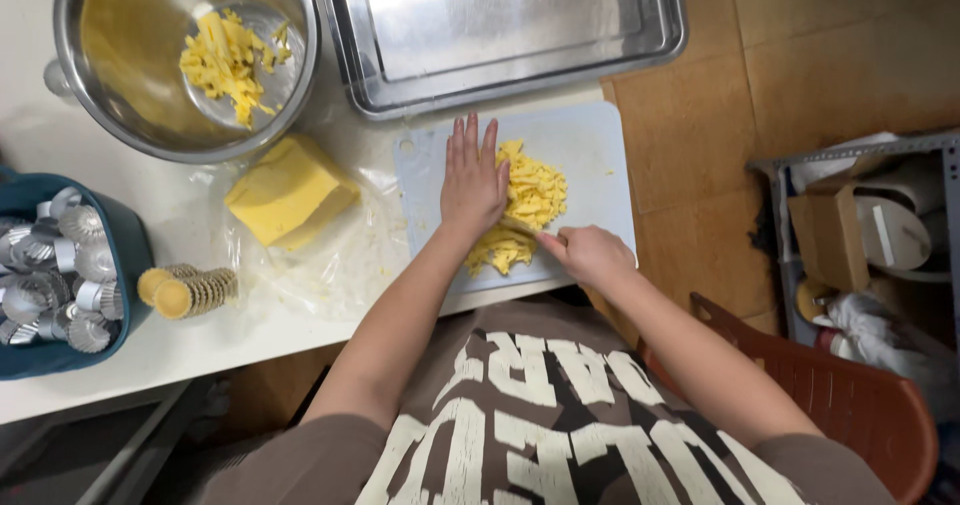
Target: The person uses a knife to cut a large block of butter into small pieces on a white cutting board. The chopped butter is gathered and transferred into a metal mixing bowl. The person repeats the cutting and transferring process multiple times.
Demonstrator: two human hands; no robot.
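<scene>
We're at the white cutting board point(590, 155), which sits on the white table point(60, 135). That board is our reference for everything below.

Left hand point(472, 180): flat, fingers together and extended, palm down on the board's middle-left, its right edge touching the pile of chopped yellow butter pieces point(528, 205). It clamps nothing.

Right hand point(590, 253): at the board's near edge, fingers curled shut around something at the pile's near end. It looks like a knife or scraper handle, but the tool is mostly hidden, so we can't tell which.

The pile covers the board's centre and trails toward the near edge.

Doing this well, as we judge it:
- keep the left fingers flat and clear of the blade line
- work the pile in toward the board's centre, since bits near the near edge could drop off
- use short strokes, because the butter looks soft and may smear

Around the board:
- uncut yellow butter block point(290, 193) on clear plastic wrap point(340, 255), just left of the board
- steel mixing bowl point(110, 95) with more chopped pieces inside, far-left of it
- steel tray point(500, 25) beyond it, touching or nearly touching the far edge
- stack of fluted tart moulds point(190, 291) left of it, beyond the wrap
- teal bin of metal moulds point(130, 255) at the table's left end
- red chair point(850, 405) to the right, off the table
</scene>
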